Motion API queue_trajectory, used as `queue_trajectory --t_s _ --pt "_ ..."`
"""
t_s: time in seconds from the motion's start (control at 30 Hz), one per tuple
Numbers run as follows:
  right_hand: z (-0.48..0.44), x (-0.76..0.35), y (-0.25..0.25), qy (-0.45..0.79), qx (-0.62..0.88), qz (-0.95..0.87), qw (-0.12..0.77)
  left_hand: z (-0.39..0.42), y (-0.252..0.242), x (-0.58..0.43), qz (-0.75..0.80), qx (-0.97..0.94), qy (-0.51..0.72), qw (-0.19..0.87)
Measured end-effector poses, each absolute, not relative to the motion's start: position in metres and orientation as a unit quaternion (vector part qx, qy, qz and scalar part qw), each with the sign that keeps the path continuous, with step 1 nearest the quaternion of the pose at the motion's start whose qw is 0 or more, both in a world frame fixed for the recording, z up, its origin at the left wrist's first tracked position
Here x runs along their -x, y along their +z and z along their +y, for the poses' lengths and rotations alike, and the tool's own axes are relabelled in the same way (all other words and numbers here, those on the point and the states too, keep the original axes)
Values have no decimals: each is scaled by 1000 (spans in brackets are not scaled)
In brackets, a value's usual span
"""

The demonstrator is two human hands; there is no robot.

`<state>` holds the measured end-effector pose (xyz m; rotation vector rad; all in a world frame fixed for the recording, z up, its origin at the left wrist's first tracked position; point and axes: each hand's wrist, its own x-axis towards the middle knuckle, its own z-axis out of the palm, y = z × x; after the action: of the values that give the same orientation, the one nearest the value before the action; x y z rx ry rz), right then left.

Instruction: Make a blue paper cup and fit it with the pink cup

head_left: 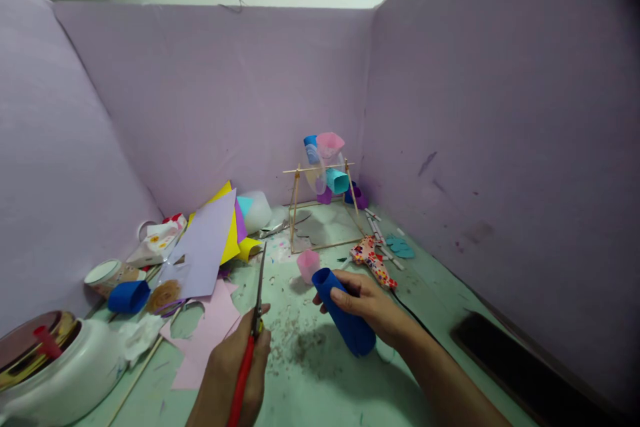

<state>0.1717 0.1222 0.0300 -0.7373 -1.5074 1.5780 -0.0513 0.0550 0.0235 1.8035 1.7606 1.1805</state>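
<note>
Red-handled scissors point(244, 373) are in my left hand point(237, 363), their blades pointing away from me and appearing closed. My right hand point(367, 303) grips a blue paper tube point(345, 317), which tilts with its open end up and to the left. Just beyond the tube stands a small pink paper cup point(309, 265). Farther back is a wooden stick frame point(295, 207) carrying a clear wheel with a pink cup point(330, 143), a teal cup point(337, 180) and a blue cup point(311, 147) on it.
A flower-patterned glue gun point(373, 260) with a black cord lies right of centre. Coloured paper sheets point(200, 247), pink paper scraps point(210, 333), a blue paper ring point(129, 297) and a white container point(85, 367) fill the left. A dark slab point(520, 367) lies at right. Purple walls enclose the table.
</note>
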Motion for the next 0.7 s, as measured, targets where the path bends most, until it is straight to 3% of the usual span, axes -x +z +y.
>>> queue_trajectory --t_s 0.23,0.47,0.7 --pt "119 -173 37 603 283 -615 421 62 8 60 589 -715 359 113" --pt "116 -169 37 535 314 -675 399 68 -21 59 600 -730 308 116" --pt "113 -164 37 492 307 -718 385 57 -2 57 587 -758 275 80"
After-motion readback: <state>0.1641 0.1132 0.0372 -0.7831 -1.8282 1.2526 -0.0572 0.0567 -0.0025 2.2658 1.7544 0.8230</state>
